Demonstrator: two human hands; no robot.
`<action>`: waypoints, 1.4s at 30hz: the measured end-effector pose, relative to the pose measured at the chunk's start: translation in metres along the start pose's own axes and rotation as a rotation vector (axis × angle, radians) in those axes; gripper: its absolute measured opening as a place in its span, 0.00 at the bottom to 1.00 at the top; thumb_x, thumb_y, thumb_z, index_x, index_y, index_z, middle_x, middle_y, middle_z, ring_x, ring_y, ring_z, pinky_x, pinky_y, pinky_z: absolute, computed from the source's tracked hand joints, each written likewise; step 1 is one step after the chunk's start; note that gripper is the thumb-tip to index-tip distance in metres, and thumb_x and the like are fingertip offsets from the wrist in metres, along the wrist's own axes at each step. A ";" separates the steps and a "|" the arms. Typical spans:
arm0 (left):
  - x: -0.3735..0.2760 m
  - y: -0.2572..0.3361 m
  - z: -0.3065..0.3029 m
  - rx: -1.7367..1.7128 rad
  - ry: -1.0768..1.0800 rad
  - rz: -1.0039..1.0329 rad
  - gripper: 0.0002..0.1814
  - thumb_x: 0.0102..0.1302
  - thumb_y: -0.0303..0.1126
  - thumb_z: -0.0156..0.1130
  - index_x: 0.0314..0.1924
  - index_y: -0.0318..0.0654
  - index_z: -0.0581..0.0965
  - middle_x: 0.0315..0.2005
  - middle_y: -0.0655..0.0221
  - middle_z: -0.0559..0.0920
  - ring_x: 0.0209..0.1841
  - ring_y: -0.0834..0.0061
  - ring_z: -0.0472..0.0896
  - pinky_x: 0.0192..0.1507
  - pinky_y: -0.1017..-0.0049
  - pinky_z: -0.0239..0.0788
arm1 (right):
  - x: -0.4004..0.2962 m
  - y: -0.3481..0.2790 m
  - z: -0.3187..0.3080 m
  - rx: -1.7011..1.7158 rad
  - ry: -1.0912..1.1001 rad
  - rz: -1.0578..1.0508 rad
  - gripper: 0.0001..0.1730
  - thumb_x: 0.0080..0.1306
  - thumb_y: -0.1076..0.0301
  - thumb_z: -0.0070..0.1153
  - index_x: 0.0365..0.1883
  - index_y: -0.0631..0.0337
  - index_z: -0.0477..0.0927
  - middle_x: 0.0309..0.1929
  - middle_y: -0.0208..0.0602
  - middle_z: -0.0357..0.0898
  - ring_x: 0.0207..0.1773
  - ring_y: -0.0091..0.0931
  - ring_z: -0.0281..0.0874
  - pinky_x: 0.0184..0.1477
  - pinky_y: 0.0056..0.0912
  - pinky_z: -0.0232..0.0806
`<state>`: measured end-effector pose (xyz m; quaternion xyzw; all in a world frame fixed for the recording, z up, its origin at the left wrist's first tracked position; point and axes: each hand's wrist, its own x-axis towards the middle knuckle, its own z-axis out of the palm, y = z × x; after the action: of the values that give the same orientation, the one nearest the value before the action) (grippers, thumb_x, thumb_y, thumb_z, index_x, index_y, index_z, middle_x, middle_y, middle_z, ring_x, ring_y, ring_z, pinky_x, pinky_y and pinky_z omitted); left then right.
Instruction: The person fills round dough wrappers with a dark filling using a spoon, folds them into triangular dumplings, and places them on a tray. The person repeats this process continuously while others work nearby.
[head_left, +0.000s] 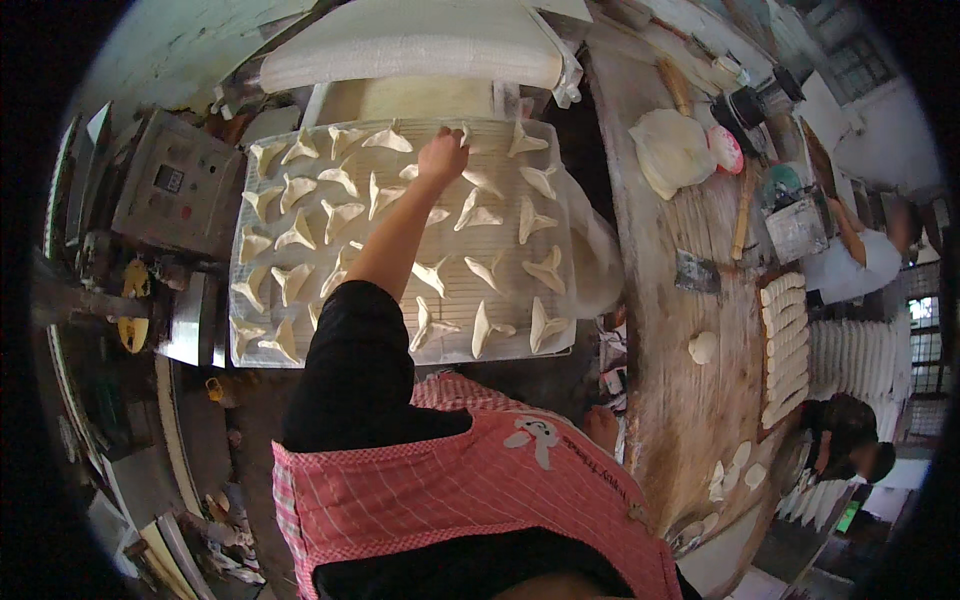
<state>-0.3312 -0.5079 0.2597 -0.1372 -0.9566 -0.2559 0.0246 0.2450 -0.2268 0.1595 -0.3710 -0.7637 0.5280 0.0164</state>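
My left hand (444, 157) reaches over the far part of a wide ridged tray (390, 281), its fingers pinched on a small pale dough piece (465, 135). Rows of three-pointed folded dough pieces (429, 279) cover the tray, several of them partly hidden under my forearm. A folded dough piece (529, 140) lies right of the hand, and another dough piece (387, 139) lies to its left. Beside the right edge of my pink apron shows a patch of skin that may be my right hand (600, 426); its fingers cannot be made out.
Beyond the tray stands a machine with a white cloth belt (412, 49). A control box (180, 180) is at left. The wooden worktable (652, 337) at right bears a scraper (697, 271), a dough lump (703, 348) and dough rolls (785, 349). Two people work beyond it.
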 end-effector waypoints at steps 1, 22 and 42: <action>0.007 0.006 -0.002 0.019 0.008 -0.003 0.18 0.60 0.41 0.56 0.50 0.46 0.72 0.47 0.59 0.75 0.49 0.56 0.76 0.46 0.58 0.71 | 0.004 -0.004 0.003 -0.011 -0.013 -0.004 0.14 0.63 0.67 0.51 0.45 0.65 0.74 0.26 0.31 0.73 0.29 0.22 0.70 0.32 0.26 0.64; 0.106 -0.002 0.068 0.321 -0.138 0.413 0.14 0.58 0.31 0.54 0.45 0.46 0.77 0.38 0.61 0.80 0.45 0.60 0.78 0.45 0.62 0.71 | -0.021 0.005 0.001 -0.260 0.016 0.046 0.18 0.65 0.56 0.49 0.44 0.60 0.77 0.35 0.41 0.79 0.37 0.33 0.78 0.38 0.33 0.69; 0.093 0.004 0.062 0.036 -0.227 0.229 0.22 0.53 0.35 0.60 0.50 0.40 0.74 0.43 0.51 0.79 0.48 0.53 0.77 0.48 0.59 0.70 | -0.005 0.043 0.000 -0.458 -0.036 0.154 0.15 0.62 0.63 0.53 0.45 0.63 0.77 0.38 0.39 0.81 0.41 0.27 0.78 0.41 0.32 0.69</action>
<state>-0.4182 -0.4507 0.2189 -0.2730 -0.9358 -0.2170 -0.0524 0.2727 -0.2223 0.1260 -0.4126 -0.8331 0.3474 -0.1222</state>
